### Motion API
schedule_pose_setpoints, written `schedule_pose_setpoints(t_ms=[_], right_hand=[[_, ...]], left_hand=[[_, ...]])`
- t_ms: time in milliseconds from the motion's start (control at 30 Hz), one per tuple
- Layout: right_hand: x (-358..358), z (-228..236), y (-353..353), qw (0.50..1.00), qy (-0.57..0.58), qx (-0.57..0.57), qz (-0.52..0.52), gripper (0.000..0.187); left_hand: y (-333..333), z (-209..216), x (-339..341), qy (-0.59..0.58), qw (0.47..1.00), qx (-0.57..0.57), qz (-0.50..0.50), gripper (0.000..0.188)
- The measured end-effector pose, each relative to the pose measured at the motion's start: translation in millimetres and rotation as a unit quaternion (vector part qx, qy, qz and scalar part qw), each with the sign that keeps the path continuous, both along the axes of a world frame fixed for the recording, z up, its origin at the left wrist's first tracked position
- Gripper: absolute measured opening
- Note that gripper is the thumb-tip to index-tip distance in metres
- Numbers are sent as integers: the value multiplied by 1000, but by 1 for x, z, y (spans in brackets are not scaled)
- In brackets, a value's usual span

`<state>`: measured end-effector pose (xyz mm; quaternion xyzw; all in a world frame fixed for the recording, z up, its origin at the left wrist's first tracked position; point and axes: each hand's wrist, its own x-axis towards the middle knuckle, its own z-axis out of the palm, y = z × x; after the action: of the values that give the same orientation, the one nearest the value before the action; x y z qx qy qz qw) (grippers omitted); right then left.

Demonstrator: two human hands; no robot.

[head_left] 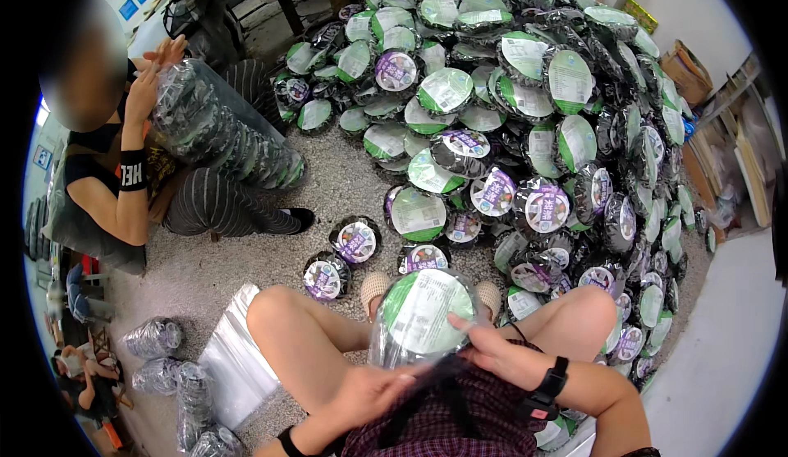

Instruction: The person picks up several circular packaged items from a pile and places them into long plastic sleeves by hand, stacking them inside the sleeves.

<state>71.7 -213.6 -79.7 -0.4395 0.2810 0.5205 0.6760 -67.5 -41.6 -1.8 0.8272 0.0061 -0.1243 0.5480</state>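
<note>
Between my knees stands a clear plastic bag [379, 344] with a round pack [428, 311] on top in it, its label white and green. My right hand [499, 352] grips the bag's right side, thumb pressed on the label's edge. At the bag's near edge lies my left hand [376, 393], fingers stretched out toward the right and touching the film. What is under the top pack is hidden.
A big heap of round packs [492, 120] covers the floor ahead and to the right. At the left, a seated person holds a long filled bag [222, 120]. Clear plastic sheets [238, 367] lie by my left knee, beside several filled bags [194, 399].
</note>
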Motion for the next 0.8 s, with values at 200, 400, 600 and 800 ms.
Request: schedule_pose_setpoints(t_ms=[200, 400, 600, 800], right_hand=[[-22, 21, -19, 998, -55, -5, 26, 37], [100, 62, -18, 554, -726, -175, 369, 40], [305, -116, 69, 374, -767, -469, 227, 73], [352, -63, 113, 754, -625, -123, 158, 57]], left_hand=[[-43, 25, 48, 26, 974, -224, 22, 32], [-6, -103, 34, 140, 955, 236, -114, 26], [-3, -93, 73, 101, 982, 144, -75, 23], [9, -72, 83, 88, 993, 62, -51, 20]])
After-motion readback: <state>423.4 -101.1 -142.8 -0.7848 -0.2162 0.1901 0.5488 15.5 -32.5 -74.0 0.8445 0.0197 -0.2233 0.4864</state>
